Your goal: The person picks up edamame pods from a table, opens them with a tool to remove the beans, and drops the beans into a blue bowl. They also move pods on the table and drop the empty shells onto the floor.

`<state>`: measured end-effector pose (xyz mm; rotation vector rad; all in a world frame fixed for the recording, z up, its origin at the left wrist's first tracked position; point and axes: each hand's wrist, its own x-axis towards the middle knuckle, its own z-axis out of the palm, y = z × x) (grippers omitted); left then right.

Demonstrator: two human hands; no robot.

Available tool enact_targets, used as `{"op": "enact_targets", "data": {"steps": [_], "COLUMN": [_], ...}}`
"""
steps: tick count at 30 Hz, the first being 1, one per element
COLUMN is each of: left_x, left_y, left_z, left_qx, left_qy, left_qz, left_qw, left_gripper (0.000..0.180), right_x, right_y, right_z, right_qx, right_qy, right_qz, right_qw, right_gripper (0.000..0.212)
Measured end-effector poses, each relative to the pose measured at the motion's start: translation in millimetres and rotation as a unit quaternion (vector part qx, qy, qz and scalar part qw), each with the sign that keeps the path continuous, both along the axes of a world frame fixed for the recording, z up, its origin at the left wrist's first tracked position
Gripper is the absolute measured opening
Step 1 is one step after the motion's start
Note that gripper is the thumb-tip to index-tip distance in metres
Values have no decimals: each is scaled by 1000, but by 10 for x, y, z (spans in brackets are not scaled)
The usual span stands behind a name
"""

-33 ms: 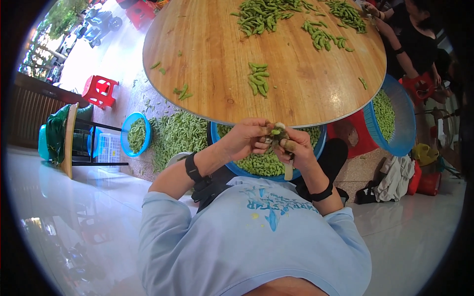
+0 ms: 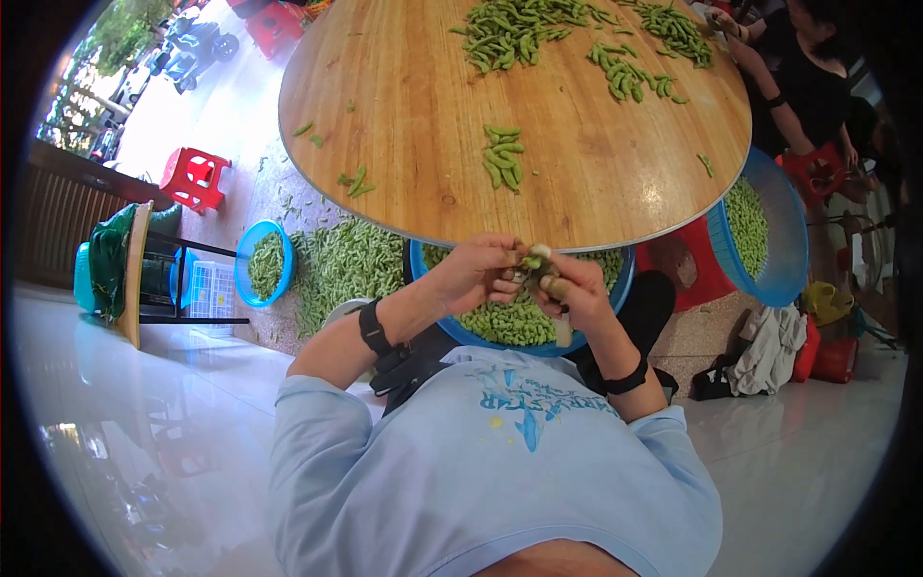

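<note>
Over the near edge of the round wooden table (image 2: 385,125), my left hand (image 2: 486,267) and my right hand (image 2: 575,288) meet with fingers closed. Between their fingertips shows a green soybean pod (image 2: 532,262), partly hidden; both appear to pinch it. A whitish piece (image 2: 541,250) sits at the right fingertips, its kind unclear. Below the right hand a pale strip (image 2: 562,333) shows; I cannot tell what it is. Directly under my hands stands a blue basin (image 2: 456,327) holding shelled green beans (image 2: 514,322). A small group of pods (image 2: 503,159) lies on the table ahead.
Larger pod heaps (image 2: 510,34) lie across the table. At left, a pod pile (image 2: 351,264) covers the floor beside a small blue basin (image 2: 286,279) and a red stool (image 2: 195,179). Another bean basin (image 2: 784,255) stands right. A person (image 2: 808,77) works at far right.
My hands stay together at nearly the same place. The right fingers and the whitish piece have shifted very slightly.
</note>
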<state>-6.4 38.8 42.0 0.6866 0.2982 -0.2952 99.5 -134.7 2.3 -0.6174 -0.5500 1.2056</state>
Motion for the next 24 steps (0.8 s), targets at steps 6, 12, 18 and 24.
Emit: {"op": "enact_targets", "data": {"steps": [6, 12, 18, 24], "left_x": [-5, -15, -216, -241], "left_y": [-22, 18, 153, 75], "left_z": [-114, -127, -23, 32], "left_qx": [104, 188, 268, 234], "left_qy": [64, 19, 26, 48], "left_qz": [45, 46, 4, 42], "left_qw": [991, 981, 963, 970], "left_gripper": [6, 6, 6, 5], "right_x": [-188, -233, -261, -228], "right_y": [81, 145, 121, 250], "right_z": [-56, -56, -94, -24], "right_qx": [-57, -153, -127, -112], "right_qy": [-451, -252, -281, -367], "right_qz": [-225, -220, -212, -255], "right_qw": [862, 930, 927, 887], "right_gripper": [38, 27, 22, 23]}}
